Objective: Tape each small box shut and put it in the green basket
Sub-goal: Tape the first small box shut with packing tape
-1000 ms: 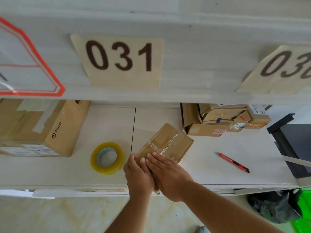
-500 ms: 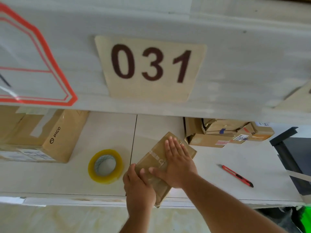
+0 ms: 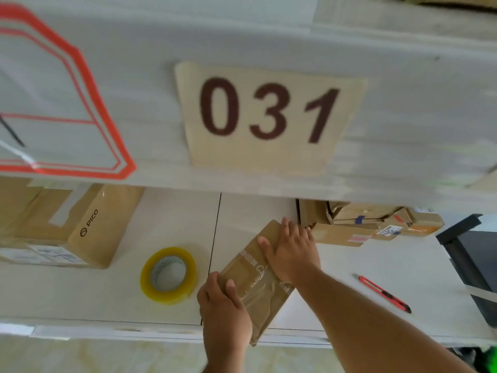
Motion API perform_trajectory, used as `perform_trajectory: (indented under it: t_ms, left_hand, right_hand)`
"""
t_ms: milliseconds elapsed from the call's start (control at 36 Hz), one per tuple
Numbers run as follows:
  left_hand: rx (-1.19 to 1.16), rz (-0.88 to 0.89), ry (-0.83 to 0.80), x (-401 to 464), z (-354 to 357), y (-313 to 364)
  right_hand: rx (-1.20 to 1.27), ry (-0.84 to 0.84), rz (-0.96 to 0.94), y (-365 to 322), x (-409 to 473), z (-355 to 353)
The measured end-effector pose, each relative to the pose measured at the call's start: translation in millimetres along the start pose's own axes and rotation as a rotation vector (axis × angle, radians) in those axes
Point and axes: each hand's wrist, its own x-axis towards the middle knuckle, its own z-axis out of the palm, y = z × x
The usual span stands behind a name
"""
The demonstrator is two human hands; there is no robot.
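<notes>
1. Head view shows a flat brown cardboard small box (image 3: 254, 275) with clear tape across its top, lying tilted on the white shelf board (image 3: 376, 270); its near corner sticks out over the front edge of the board.
2. The right hand (image 3: 291, 250) lies flat on the far half of the box, fingers straight and together, pressing down towards 12 o'clock.
3. The left hand (image 3: 224, 312) grips the near left corner, thumb on top, fingers curled around the edge.
4. At 9 o'clock of the box, just beside it, lies a yellow roll of clear packing tape (image 3: 169, 275).
5. At 3 o'clock, well apart, lies a red and black utility knife (image 3: 384, 293); bare board lies between them.
6. At 1 o'clock, near the right fingertips, stands a pile of brown cardboard boxes (image 3: 368, 222).
7. A large brown PICO carton (image 3: 67, 227) stands at 10 o'clock.
</notes>
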Motion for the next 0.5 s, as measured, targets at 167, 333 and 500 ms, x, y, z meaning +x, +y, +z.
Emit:
perform_trajectory:
  t_ms: [167,333,500]
  left_hand:
    - [0.007,0.007,-0.008,-1,-1,3]
    - [0.033,-0.01,-0.024,-1,-5,3]
    - [0.022,0.102,-0.052,-1,-11,-2]
  right_hand:
    - [-0.06,-0.055,-0.152,-9,-29,12]
    - [-0.004,-0.175,-0.337,-28,-75,13]
    - [0.313,-0.349,-0.42,-47,-122,8]
